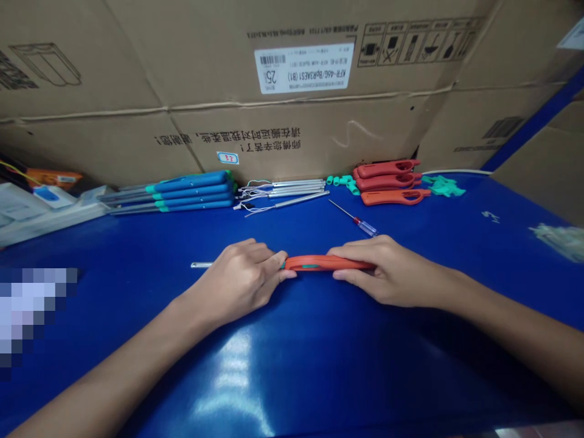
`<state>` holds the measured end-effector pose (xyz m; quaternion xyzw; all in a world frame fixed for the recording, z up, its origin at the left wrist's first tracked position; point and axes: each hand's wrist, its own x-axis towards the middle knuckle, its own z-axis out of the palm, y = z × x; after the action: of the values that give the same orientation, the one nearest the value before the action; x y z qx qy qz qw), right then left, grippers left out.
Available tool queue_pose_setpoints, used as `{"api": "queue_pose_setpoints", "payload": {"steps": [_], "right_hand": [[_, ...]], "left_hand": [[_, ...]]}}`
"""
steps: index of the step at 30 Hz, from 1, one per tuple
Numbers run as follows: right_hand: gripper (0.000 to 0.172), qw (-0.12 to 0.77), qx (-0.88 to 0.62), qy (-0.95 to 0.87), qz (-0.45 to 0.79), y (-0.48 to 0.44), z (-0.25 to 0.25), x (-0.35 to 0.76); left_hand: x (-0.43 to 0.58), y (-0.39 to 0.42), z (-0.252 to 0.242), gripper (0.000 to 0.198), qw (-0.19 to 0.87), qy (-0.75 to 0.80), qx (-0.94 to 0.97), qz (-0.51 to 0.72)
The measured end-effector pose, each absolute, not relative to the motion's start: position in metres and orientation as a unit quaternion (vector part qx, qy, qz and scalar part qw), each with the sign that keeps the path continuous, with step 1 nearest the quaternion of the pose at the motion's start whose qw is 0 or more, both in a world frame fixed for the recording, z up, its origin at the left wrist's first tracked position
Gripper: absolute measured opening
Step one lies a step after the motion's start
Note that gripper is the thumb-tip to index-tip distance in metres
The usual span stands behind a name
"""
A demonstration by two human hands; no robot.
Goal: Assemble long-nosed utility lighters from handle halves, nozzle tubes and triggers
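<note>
Above the middle of the blue table I hold an orange-red stick lighter level between both hands. My left hand is closed around its front end, thumb and fingers pinching near a teal part. The lighter's thin metal tube pokes out on the left side of that hand. My right hand grips the rear of the handle, with thumb below and fingers above. A teal button shows on the side of the handle between the hands. Both palms hide the rest of it.
Behind lie blue-handled lighters, metal tubes with wires, teal caps, red handle shells and teal triggers. A screwdriver rests nearer. Cardboard boxes wall the back. Clear plastic pieces lie right.
</note>
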<state>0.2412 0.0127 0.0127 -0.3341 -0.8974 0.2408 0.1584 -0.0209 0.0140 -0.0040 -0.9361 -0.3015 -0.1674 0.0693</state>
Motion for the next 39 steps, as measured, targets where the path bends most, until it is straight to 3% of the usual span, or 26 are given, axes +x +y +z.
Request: {"api": "queue_pose_setpoints", "payload": {"steps": [11,16,20,26,32,35,39], "right_hand": [[0.021,0.186,-0.349,-0.893,0.212,0.011,0.002,0.239],[0.025,0.241,-0.333,-0.889,0.2,0.008,-0.007,0.232],[0.019,0.283,-0.342,-0.876,0.19,0.009,-0.01,0.229],[0.014,0.32,-0.335,-0.877,0.126,0.019,-0.004,0.242],[0.003,0.329,-0.276,-0.891,0.15,0.018,-0.013,0.237],[0.009,0.293,-0.259,-0.908,0.152,0.013,-0.008,0.229],[0.018,0.154,-0.355,-0.913,0.133,0.021,0.041,0.261]], "left_hand": [[-0.019,0.013,-0.001,0.027,0.074,-0.315,-0.929,-0.18],[-0.011,0.008,0.002,0.041,0.045,-0.274,-0.931,-0.236],[-0.008,0.007,0.003,0.017,0.033,-0.255,-0.931,-0.258],[-0.021,0.015,0.008,0.016,0.039,-0.271,-0.933,-0.235],[-0.017,0.011,0.009,0.022,0.026,-0.266,-0.939,-0.215],[-0.01,0.007,0.001,0.026,0.012,-0.273,-0.943,-0.192],[-0.005,0.007,-0.01,0.021,0.011,-0.26,-0.938,-0.229]]}}
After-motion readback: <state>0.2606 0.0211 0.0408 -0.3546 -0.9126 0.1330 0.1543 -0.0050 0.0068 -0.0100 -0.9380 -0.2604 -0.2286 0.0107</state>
